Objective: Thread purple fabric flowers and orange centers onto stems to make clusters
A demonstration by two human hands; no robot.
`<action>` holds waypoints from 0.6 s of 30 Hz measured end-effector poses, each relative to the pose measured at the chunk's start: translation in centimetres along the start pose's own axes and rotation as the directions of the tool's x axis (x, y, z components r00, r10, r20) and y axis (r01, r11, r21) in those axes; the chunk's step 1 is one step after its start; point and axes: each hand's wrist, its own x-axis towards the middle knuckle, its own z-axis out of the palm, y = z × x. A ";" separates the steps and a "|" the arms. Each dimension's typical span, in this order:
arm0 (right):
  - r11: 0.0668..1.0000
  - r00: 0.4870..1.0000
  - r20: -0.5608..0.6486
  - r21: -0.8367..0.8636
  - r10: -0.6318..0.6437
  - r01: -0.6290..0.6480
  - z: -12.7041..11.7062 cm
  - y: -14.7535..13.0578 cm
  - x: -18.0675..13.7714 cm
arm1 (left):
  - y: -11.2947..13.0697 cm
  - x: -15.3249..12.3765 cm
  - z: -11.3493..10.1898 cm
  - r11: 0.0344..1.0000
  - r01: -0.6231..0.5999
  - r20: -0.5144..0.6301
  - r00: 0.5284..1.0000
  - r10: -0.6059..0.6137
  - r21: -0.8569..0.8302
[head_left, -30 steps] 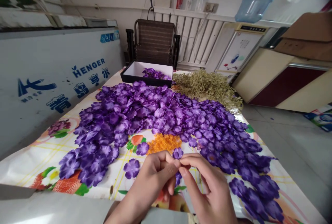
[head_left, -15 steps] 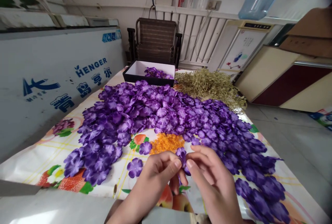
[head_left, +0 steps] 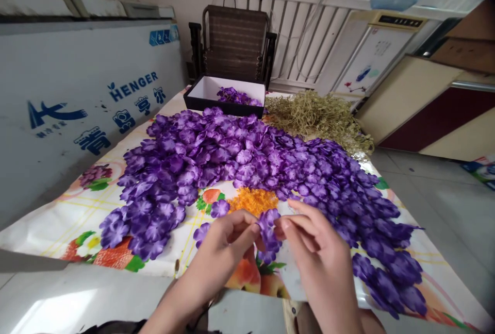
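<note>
Several purple artificial flower petals (head_left: 269,236) are pinched between the thumb and fingers of my left hand (head_left: 228,244), above the front of the table. My right hand (head_left: 319,251) has its thumb and fingertips pressed together at the right edge of these petals. What lies between the right fingertips is hidden. Just behind my hands is a small heap of orange stamens (head_left: 253,200). A loose purple flower (head_left: 220,209) lies left of it, and another (head_left: 201,233) is partly covered by my left hand. A wide pile of purple flowers (head_left: 240,153) arcs around behind them.
A black-edged box (head_left: 201,92) with purple flowers inside stands at the table's far end. Beside it lies a bundle of green stems (head_left: 313,117). The table has a fruit-patterned cloth (head_left: 158,269). A white freezer (head_left: 77,81) borders the left; a chair (head_left: 235,40) stands behind.
The petals in my left hand now show more fully between my hands, and my right fingertips have drawn together at their edge. The camera view has tilted slightly downward.
</note>
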 end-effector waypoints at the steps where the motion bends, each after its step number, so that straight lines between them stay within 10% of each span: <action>1: 1.000 0.998 -0.056 0.012 0.023 -0.023 -0.2 -0.1 0.2 | -0.1 0.2 -0.3 0.999 0.005 -0.016 1.000 -0.004 0.031; 8: 0.993 0.954 -0.281 0.087 0.104 -0.082 -2.0 0.9 1.5 | -1.9 1.6 -1.9 0.733 0.210 -0.112 0.977 -0.181 0.647; 18: 0.970 0.987 0.160 -0.238 -0.016 0.055 -0.5 1.7 1.2 | -2.3 2.0 -1.5 0.790 0.169 -0.039 0.983 -0.181 0.589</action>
